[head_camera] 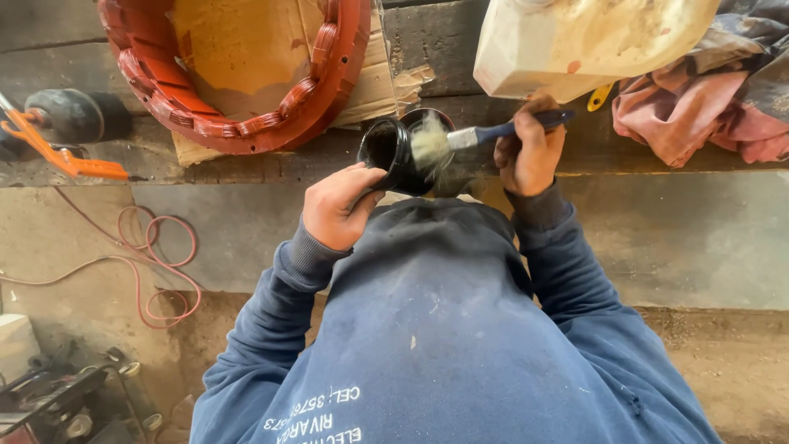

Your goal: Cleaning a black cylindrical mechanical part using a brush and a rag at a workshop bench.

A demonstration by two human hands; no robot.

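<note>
My left hand (337,205) grips a black round container (403,148), tilted with its mouth toward the right. My right hand (530,152) holds a paintbrush (493,131) by its dark blue handle. The pale bristles sit at the container's mouth and look blurred. Both hands are just above the front edge of a dark wooden workbench (246,164).
A large red ring-shaped motor winding (238,99) lies on cardboard at the back left. A cream plastic jug (575,41) and pinkish rags (699,115) are at the back right. An orange tool (57,148) lies at left. Reddish wire loops (164,263) rest on the floor.
</note>
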